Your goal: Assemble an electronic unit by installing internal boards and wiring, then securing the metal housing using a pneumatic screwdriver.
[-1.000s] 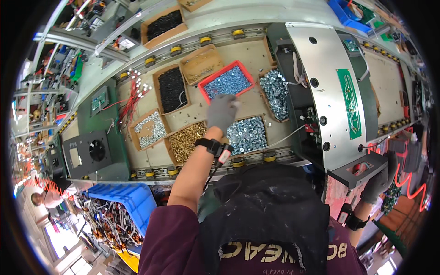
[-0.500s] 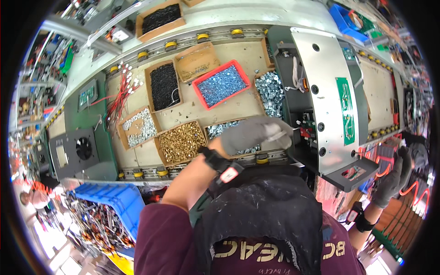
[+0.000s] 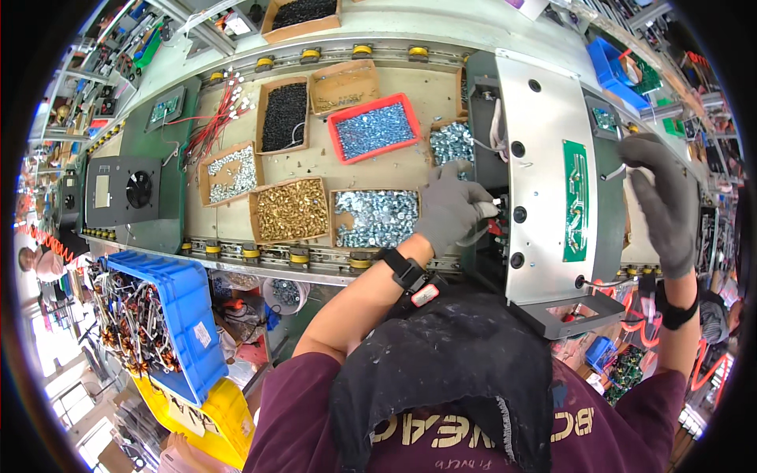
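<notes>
My left hand (image 3: pixel 456 206), in a grey glove, is at the near-left edge of a metal chassis panel (image 3: pixel 544 106). Its fingers are bent, the tips close to a small white piece (image 3: pixel 497 202) beside red parts inside the dark housing; what they grip is too small to make out. Over the panel's right side my gloved right hand (image 3: pixel 662 201) is raised, thumb and bent fingers apart. A grey cable end (image 3: pixel 613 173) lies just left of its fingertips. A long green circuit board (image 3: pixel 576 201) is mounted on the panel between my hands.
Left of the chassis are boxes of silver nuts (image 3: pixel 371 240), brass-coloured parts (image 3: pixel 289 211) and black screws (image 3: pixel 284 118), and a red tray (image 3: pixel 337 146) of small screws. A green panel with a fan (image 3: pixel 139 189) lies farther left. A blue crate (image 3: pixel 193 315) stands below the rail.
My left hand has moved slightly up and left, staying beside the housing. My right hand has risen from below the bench edge to the panel's right side. The view has shifted a little.
</notes>
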